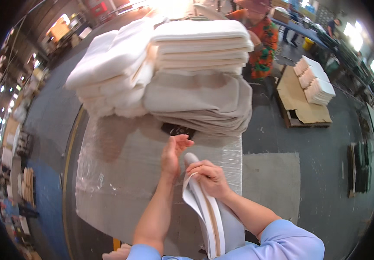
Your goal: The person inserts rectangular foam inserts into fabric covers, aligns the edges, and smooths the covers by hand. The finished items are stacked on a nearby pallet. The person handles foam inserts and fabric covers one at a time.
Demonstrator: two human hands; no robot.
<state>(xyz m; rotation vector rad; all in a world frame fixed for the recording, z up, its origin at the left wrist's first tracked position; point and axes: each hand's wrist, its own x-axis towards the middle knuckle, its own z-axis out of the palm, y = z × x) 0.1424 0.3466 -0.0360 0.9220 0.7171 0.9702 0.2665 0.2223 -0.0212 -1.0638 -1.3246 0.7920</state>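
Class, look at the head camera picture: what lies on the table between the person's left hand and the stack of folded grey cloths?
In the head view, a small dark object lies between the left hand and the grey cloth stack, on the plastic-wrapped table.

The person wears a light blue shirt with short sleeves. The right sleeve [289, 240] is loose and creased, ending above the elbow; the left sleeve [143, 252] shows only as a narrow strip at the lower edge. Both forearms are bare, and the left hand [174, 154] and right hand [211, 177] wear no gloves, rings or watch.
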